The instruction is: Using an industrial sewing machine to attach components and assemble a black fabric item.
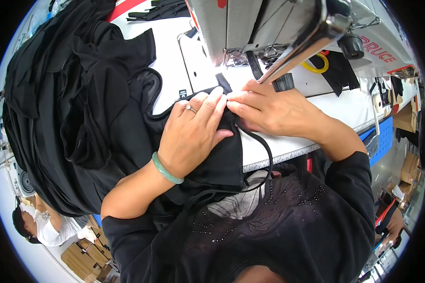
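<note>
My left hand [193, 134] lies flat on a black fabric piece [222, 160], pressing it on the white machine table [326, 106]; it wears a ring and a green bangle. My right hand [274, 111] pinches the fabric's edge just in front of the sewing machine head [264, 28], fingertips meeting those of the left hand. A thin black strap [264, 146] runs from the fabric over the table's front edge toward my lap.
A big heap of black garments [71, 94] covers the table's left side. A yellow loop [322, 66] and black scraps lie under the machine at the right. Another person [42, 224] sits at lower left, near cardboard boxes [80, 259].
</note>
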Demonstrator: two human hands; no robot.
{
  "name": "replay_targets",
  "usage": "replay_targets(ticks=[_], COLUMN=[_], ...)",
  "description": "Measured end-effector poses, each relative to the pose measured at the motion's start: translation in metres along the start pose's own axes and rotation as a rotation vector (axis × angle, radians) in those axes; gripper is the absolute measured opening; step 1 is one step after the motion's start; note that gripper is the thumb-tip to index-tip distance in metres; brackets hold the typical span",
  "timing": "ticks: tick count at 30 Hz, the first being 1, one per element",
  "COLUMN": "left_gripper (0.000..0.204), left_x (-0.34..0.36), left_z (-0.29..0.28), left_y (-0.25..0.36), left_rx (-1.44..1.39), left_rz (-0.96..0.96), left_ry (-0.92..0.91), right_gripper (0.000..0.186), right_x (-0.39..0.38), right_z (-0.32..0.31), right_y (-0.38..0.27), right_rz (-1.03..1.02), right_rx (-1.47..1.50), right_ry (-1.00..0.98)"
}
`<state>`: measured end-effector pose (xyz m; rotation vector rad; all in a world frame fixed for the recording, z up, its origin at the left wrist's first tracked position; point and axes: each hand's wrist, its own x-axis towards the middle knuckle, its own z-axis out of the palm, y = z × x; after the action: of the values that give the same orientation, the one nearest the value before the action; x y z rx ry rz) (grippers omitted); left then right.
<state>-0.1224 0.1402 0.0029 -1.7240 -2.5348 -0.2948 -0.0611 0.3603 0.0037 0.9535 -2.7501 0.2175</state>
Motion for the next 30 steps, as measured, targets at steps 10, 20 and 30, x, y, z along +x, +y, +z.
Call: replay_targets(ticks=[10,20,30], left_gripper=[0.068,0.064,0.019], left_x=[-0.002,-0.002,0.013], left_z=[-0.001,0.002,0.013], left_y=[0.000,-0.006,-0.024], left_rx=[0.051,0.004,-0.142], left_rz=[-0.024,0.001,-0.166], left_ry=[0.019,0.013,0.241], right_gripper=[0.033,0.038,0.036], right_x=[0.002,0.004,0.003], right_z=[0.007,0.009,0.007], right_y=[-0.002,-0.004,-0.002], right_rz=[-0.021,0.052,0.020], right_rx=[-0.042,-0.040,-0.110], right_ry=[-0.016,0.023,-0.015])
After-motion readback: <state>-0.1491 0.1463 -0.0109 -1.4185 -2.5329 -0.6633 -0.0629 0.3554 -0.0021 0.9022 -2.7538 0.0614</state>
